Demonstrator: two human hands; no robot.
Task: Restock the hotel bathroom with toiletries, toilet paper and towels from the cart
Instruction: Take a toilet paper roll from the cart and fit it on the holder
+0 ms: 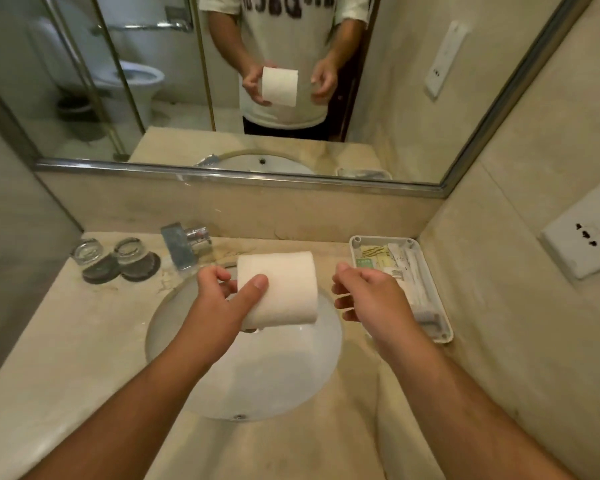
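Note:
A white toilet paper roll (284, 289) is held above the sink basin (257, 375). My left hand (222, 289) grips it from the left, thumb on the front and fingers curled behind. My right hand (368, 292) hovers a short way to the right of the roll, fingers loosely curled and holding nothing. A white tray (440, 327) with several packaged toiletries lies on the counter at the right, just beyond my right hand.
Two upturned glasses (115, 258) stand on dark coasters at the back left of the beige stone counter (66, 358). A chrome faucet (187, 244) sits behind the basin. The mirror (257, 81) reflects a toilet and glass shower door. A wall socket (584, 237) is on the right wall.

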